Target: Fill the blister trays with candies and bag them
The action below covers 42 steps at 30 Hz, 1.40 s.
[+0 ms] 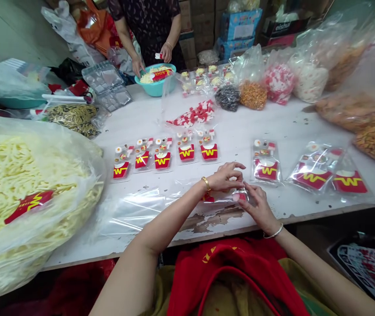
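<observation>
A clear plastic bag (222,202) lies flat at the table's front edge, with a red fries-box piece (208,198) partly showing inside it. My left hand (227,176), with a gold bracelet, reaches over the bag, its fingers curled at the bag's right end. From the other side my right hand (258,206) pinches that same end, beside a small red-and-white piece (239,196). The fingertips of both hands nearly meet, and the palm of the left hides part of the contents. Just right of my hands lies a filled packet (266,164).
Several filled packets (162,154) form a row behind, and more (315,169) lie at right. Flat empty bags (131,210) are at left, near a big bag of pale yellow fries pieces (26,166). Across the table a co-worker's hands (166,52) work over a turquoise basin (156,89).
</observation>
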Tool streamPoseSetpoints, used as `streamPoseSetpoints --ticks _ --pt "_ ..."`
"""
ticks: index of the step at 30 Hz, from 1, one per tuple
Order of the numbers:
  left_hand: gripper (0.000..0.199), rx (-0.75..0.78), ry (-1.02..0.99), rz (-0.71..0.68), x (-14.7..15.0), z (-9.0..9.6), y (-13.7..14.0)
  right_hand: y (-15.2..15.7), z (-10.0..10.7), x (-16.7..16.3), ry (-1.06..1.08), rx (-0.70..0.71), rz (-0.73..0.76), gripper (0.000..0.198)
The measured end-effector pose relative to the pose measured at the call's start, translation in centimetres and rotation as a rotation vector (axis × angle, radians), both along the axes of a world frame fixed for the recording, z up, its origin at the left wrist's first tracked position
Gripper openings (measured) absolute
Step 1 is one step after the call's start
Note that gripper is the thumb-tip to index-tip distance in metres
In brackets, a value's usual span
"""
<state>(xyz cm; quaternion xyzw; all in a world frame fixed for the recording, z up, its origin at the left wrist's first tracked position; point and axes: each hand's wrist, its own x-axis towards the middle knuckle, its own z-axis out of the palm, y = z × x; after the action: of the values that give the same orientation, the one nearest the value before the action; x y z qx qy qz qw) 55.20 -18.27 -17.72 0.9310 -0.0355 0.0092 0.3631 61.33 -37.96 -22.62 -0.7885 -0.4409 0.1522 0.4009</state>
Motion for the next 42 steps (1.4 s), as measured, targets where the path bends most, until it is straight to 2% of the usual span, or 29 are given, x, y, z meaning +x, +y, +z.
streamPoseSetpoints --ticks 4,8,11,13,15,17,19,21,22,24,26,28,30,32,34,36,39,40,42 --pt "0.019 -0.031 0.009 -0.03 2.0 -0.4 -0.8 0.4 0.5 0.0 0.13 0.054 0.048 0.042" --pt "0.022 -0.184 0.085 -0.071 3.2 -0.3 -0.9 0.5 0.3 1.2 0.207 0.161 -0.15 0.027" --pt "0.025 -0.276 0.154 -0.047 4.1 -0.1 -1.0 0.7 0.5 2.9 0.138 0.173 -0.182 0.028" --pt "0.026 -0.286 0.132 0.036 4.9 -0.1 -1.2 1.2 0.9 3.7 0.11 0.202 -0.223 0.027" --pt "0.026 -0.279 0.066 0.196 6.0 -0.2 -1.3 1.9 1.5 4.2 0.183 0.284 -0.311 0.028" --pt "0.024 -0.297 -0.007 0.404 7.2 -0.3 -1.2 2.8 1.9 4.4 0.365 0.347 -0.345 0.05" --pt "0.022 -0.345 -0.079 0.546 8.2 -0.1 -1.1 3.5 2.1 5.0 0.542 0.332 -0.295 0.062" --pt "0.022 -0.337 -0.188 0.567 8.7 0.2 -0.6 4.2 2.2 6.3 0.569 0.276 -0.274 0.056" --pt "0.026 -0.284 -0.246 0.562 8.6 0.3 -0.2 4.5 2.3 7.3 0.539 0.255 -0.288 0.054" --pt "0.036 -0.076 -0.305 0.605 7.9 0.3 0.8 5.2 2.2 9.9 0.457 0.223 -0.342 0.057" --pt "0.038 0.187 -0.224 0.711 6.5 -0.2 1.9 5.8 2.2 12.9 0.393 0.187 -0.377 0.059" --pt "0.035 0.399 -0.06 0.79 4.9 -1.0 2.9 6.2 2.2 15.6 0.307 0.13 -0.403 0.061" --pt "0.033 0.515 0.083 0.781 3.1 -1.8 3.3 6.4 2.6 17.6 0.212 0.068 -0.424 0.066" --pt "0.03 0.562 0.143 0.697 1.0 -2.4 2.8 6.4 3.3 18.1 -0.027 -0.03 -0.407 0.072" --pt "0.026 0.565 0.143 0.586 -1.5 -2.6 1.2 6.4 4.1 17.1 -0.367 -0.117 -0.265 0.07" --pt "0.024 0.544 0.126 0.483 -4.3 -2.7 -1.2 6.5 4.5 14.5 -0.605 -0.127 0.044 0.063" --pt "0.026 0.492 0.108 0.39 -8.5 -2.4 -4.6 7.1 4.1 8.9 -0.674 -0.057 0.601 0.075" --pt "0.026 0.469 0.099 0.387 -10.0 -2.1 -5.4 7.4 3.7 7.0 -0.676 -0.035 0.741 0.08" --pt "0.028 0.412 0.081 0.434 -13.4 -1.3 -5.9 8.3 2.6 3.7 -0.667 -0.002 0.93 0.091"
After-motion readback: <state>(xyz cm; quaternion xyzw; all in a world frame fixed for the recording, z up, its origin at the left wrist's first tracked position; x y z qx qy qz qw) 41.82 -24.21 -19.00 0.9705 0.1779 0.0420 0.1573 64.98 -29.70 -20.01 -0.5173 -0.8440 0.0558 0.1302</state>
